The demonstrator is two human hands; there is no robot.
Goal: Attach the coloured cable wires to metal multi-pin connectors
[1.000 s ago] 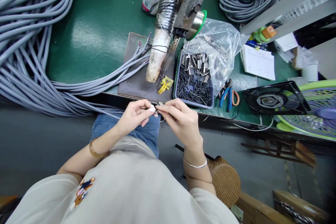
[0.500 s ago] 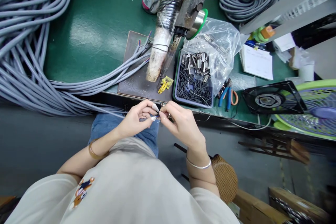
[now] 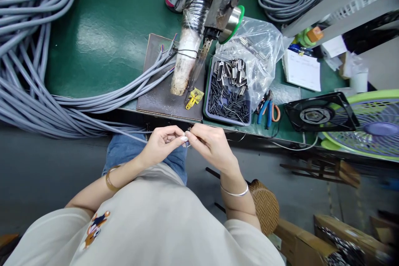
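My left hand (image 3: 162, 144) is closed in a pinch on the end of a grey cable (image 3: 134, 136), just off the table's front edge above my lap. Against its fingertips, my right hand (image 3: 209, 144) pinches a small metal connector (image 3: 189, 129), mostly covered by the fingers. Thin wires show between the two hands. Beyond them, a tray (image 3: 210, 118) holds black sleeves (image 3: 227, 102) and metal connectors (image 3: 232, 71). A yellow clip (image 3: 193, 100) lies on the brown board (image 3: 152, 102), near other cable ends.
Over the board hangs a wrapped hose (image 3: 187, 56) beside a metal arm (image 3: 215, 20) with a solder spool (image 3: 233, 24). Grey cable bundles (image 3: 28, 70) fill the left. Pliers (image 3: 268, 112), a plastic bag (image 3: 264, 50), a black fan (image 3: 321, 113) and papers (image 3: 302, 70) lie right. A stool (image 3: 264, 206) stands below.
My fingertips have come closer together, and the right fingers now cover more of the connector. The view has shifted slightly, so the table and its items sit a little further left and up.
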